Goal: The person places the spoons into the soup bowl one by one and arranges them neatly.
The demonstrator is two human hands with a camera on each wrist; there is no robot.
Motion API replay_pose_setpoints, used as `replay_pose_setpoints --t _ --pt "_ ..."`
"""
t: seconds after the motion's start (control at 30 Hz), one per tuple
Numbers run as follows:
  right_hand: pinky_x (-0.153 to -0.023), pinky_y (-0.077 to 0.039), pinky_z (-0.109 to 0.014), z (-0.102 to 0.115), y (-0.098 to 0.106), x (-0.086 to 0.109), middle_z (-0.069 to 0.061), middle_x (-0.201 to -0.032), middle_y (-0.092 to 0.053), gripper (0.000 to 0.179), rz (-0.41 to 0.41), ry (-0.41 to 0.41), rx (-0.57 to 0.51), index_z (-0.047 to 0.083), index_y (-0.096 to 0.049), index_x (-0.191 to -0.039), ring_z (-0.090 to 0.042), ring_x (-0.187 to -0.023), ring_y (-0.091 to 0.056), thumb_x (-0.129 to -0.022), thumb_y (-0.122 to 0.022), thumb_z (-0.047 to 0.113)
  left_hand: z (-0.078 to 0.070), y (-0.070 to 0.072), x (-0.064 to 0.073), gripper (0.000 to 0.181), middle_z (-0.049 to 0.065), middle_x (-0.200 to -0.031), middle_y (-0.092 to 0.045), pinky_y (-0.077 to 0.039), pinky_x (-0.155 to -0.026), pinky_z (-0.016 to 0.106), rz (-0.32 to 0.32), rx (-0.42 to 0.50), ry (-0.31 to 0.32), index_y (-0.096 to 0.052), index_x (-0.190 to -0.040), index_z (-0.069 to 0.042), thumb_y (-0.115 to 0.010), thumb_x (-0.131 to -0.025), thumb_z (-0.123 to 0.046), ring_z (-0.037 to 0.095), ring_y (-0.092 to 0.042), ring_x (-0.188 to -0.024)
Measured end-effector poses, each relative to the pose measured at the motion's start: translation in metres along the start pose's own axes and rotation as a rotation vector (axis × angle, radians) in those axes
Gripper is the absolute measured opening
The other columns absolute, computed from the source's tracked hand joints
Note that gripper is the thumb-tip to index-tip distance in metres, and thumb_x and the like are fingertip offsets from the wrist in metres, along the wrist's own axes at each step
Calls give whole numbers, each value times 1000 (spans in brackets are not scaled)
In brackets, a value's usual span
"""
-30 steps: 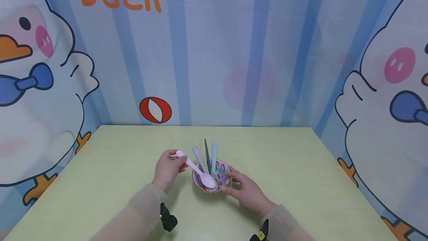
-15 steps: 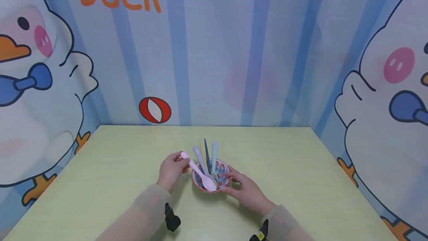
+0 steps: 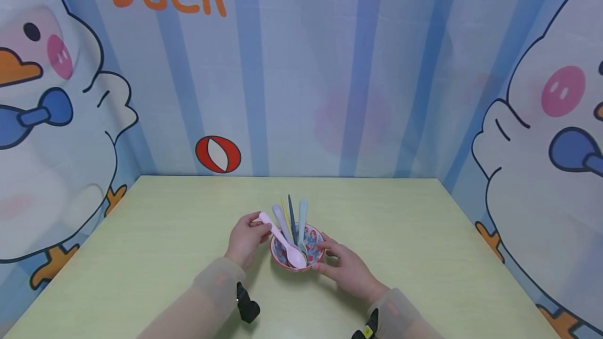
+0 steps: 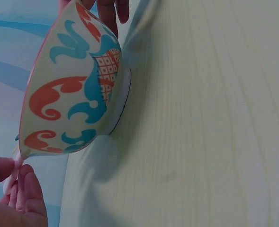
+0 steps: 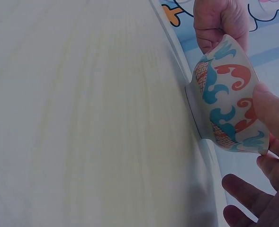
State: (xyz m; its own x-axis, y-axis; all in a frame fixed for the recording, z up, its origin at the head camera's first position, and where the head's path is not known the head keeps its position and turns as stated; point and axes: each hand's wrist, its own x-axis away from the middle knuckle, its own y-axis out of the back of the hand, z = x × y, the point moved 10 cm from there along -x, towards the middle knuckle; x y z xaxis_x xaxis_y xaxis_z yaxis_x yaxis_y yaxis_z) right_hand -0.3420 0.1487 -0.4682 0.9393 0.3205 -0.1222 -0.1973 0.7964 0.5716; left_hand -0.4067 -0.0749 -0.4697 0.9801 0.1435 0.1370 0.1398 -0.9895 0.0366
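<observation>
A patterned bowl (image 3: 314, 234) with a red rim stands upright on the table. My left hand (image 3: 246, 240) pinches the handle of a pink spoon (image 3: 296, 258), whose rounded end lies within the bowl at its near side. On the bowl's right, my right hand (image 3: 347, 271) holds the rim with thumb and fingers; the right wrist view has the thumb (image 5: 270, 109) against the bowl's outer wall. Leaning in the bowl are a lilac handle (image 3: 280, 217), a light blue spoon (image 3: 303, 216), a dark blue thin stick (image 3: 291, 213) and a yellow thin stick (image 3: 285, 212). Their lower ends are partly hidden.
The pale wood-grain table (image 3: 188, 213) extends around the bowl and both forearms. Behind it hangs a blue striped backdrop (image 3: 306, 67) with cartoon ducks. A black wrist camera (image 3: 247, 303) sits below the left wrist.
My left hand has moved a little to the right, toward the bowl, carrying the pink spoon's handle with it. The right hand and the bowl have stayed put.
</observation>
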Motion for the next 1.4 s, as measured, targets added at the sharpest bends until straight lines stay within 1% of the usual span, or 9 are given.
replay_pose_setpoints --t 0.13,0.27,0.33,0.43,0.5,0.73,1.03,1.2,1.4 --pt "-101 -41 -48 0 0 0 -6 -154 -32 52 0 -2 -5 10 -58 -129 -37 -124 -49 -87 -70 37 0 -2 0 54 16 -107 -57 -53 -85 38 0 11 3 -44 -138 1 -65 -88 -1 22 -62 -89" --pt "-101 -41 -49 0 0 0 -6 -154 -32 51 -2 -4 -2 10 -58 -129 -37 -124 -49 -87 -70 37 2 -3 -1 55 15 -110 -57 -53 -84 35 -6 0 25 -44 -139 -2 -66 -88 -3 23 -62 -94" --pt "-101 -41 -49 0 0 0 -6 -154 -32 50 -2 -5 -1 11 -59 -129 -38 -124 -49 -87 -70 36 1 -4 -1 55 16 -111 -57 -54 -83 34 -2 -1 22 -44 -139 -1 -66 -89 -3 24 -62 -94" --pt "-101 -40 -49 0 -1 0 -5 -154 -32 50 -1 -13 -2 12 -59 -129 -37 -125 -49 -87 -70 36 0 -5 -1 55 16 -111 -56 -54 -82 32 -2 5 17 -45 -138 -1 -66 -88 -2 23 -63 -93" --pt "-101 -40 -49 0 -2 -1 -6 -154 -31 50 0 -11 -4 11 -59 -129 -37 -124 -49 -87 -70 36 -1 -6 -1 54 18 -111 -56 -54 -81 32 3 13 0 -44 -138 2 -66 -88 0 23 -63 -92" --pt "-102 -40 -50 0 -2 0 -4 -154 -31 51 -3 -14 -2 12 -58 -129 -36 -124 -49 -87 -70 38 1 -6 -3 53 17 -111 -56 -55 -80 30 3 8 10 -46 -137 0 -66 -88 -2 23 -64 -92" --pt "-101 -40 -51 -2 -2 -2 -5 -154 -31 50 -7 -13 -6 13 -58 -129 -36 -123 -50 -87 -70 37 3 -7 -5 52 17 -110 -58 -54 -82 32 9 -26 15 -47 -136 -1 -67 -89 -6 21 -66 -89" --pt "-102 -39 -52 -3 -2 -2 -6 -155 -31 49 -5 -15 -4 14 -59 -128 -36 -123 -49 -87 -70 37 5 -8 -5 54 21 -113 -59 -54 -82 33 29 2 18 -40 -140 3 -64 -92 -9 20 -66 -86" --pt "-103 -35 -55 -2 -1 0 -7 -156 -28 52 9 -10 -16 13 -57 -130 -37 -125 -46 -87 -70 39 5 -3 -3 56 25 -124 -51 -54 -78 28 42 80 28 -31 -142 8 -55 -98 -15 19 -63 -84"
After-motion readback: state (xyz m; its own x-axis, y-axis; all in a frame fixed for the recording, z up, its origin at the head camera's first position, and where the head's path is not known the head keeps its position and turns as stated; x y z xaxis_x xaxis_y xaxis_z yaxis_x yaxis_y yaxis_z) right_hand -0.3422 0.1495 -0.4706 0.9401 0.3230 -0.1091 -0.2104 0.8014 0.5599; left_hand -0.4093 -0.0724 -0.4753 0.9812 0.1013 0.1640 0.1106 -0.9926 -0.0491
